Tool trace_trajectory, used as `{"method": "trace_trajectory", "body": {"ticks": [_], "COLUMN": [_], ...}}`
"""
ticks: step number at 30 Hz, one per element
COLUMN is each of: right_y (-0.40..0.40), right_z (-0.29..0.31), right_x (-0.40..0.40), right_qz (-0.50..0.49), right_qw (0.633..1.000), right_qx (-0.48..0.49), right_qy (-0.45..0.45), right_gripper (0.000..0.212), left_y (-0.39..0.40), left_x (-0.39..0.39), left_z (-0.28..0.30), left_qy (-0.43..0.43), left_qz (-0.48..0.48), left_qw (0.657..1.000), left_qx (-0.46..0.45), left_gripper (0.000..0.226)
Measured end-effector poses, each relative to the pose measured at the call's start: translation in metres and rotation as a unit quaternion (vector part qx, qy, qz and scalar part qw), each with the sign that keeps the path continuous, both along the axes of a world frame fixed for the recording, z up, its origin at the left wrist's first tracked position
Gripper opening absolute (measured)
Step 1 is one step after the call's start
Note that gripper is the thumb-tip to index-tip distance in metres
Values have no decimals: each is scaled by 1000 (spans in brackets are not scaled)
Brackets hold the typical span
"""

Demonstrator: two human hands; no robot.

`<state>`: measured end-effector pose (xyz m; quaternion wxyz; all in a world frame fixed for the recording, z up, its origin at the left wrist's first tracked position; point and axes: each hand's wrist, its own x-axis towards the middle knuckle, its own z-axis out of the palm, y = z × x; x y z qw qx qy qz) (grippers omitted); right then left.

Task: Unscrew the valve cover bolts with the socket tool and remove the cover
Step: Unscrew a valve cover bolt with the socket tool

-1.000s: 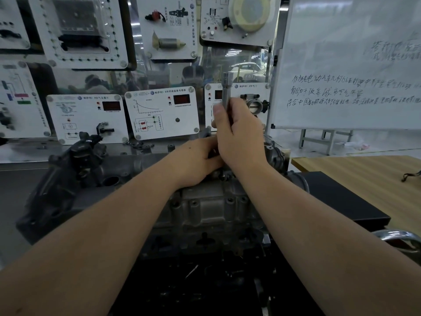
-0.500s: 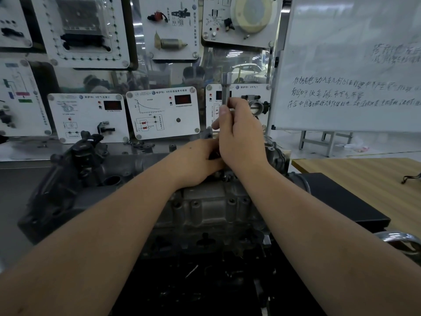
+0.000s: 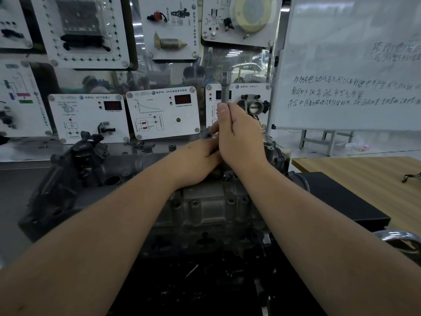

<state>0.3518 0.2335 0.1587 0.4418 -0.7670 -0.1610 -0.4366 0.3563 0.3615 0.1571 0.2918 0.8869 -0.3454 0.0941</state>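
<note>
Slightly higher now, socket tool (image 3: 226, 87) upright in right hand (image 3: 242, 137)

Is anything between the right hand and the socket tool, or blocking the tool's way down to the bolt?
Nothing between them: the right hand already grips the socket tool, which stands upright. The left hand sits at its base, hiding the tool's lower end and the bolt.

Your right hand (image 3: 241, 135) gripped the upright socket tool (image 3: 226, 87) (shaft poking above your thumb) while your left hand (image 3: 198, 160) rested on the engine (image 3: 205, 201).
</note>
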Motion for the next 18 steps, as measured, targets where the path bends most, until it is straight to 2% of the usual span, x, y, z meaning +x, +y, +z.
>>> {"method": "trace_trajectory", "body": {"ticks": [2, 5, 7, 11, 13, 15, 18], "right_y": [-1, -2, -1, -1, -1, -1, -2], "right_z": [1, 0, 0, 0, 1, 2, 1], "right_x": [0, -1, -1, 1, 1, -1, -1], "right_qz": [12, 2, -18, 4, 15, 35, 7], "right_qw": [1000, 1000, 1000, 1000, 999, 998, 1000], "right_qx": [4, 5, -2, 16, 20, 40, 24], "right_qy": [7, -4, -20, 13, 21, 16, -1], "right_gripper": [22, 20, 25, 30, 24, 31, 27], "left_y": [1, 0, 0, -1, -1, 0, 1], "left_x": [1, 4, 4, 2, 2, 2, 3], "left_z": [0, -2, -2, -2, -1, 0, 0], "left_qy": [-8, -14, -22, -23, -22, -20, -26], "left_qz": [-2, -3, -1, 6, -4, -14, -12], "left_qw": [1000, 1000, 1000, 999, 999, 999, 999], "left_qx": [7, 13, 11, 27, 31, 31, 30], "left_gripper": [23, 11, 17, 27, 27, 24, 19]}}
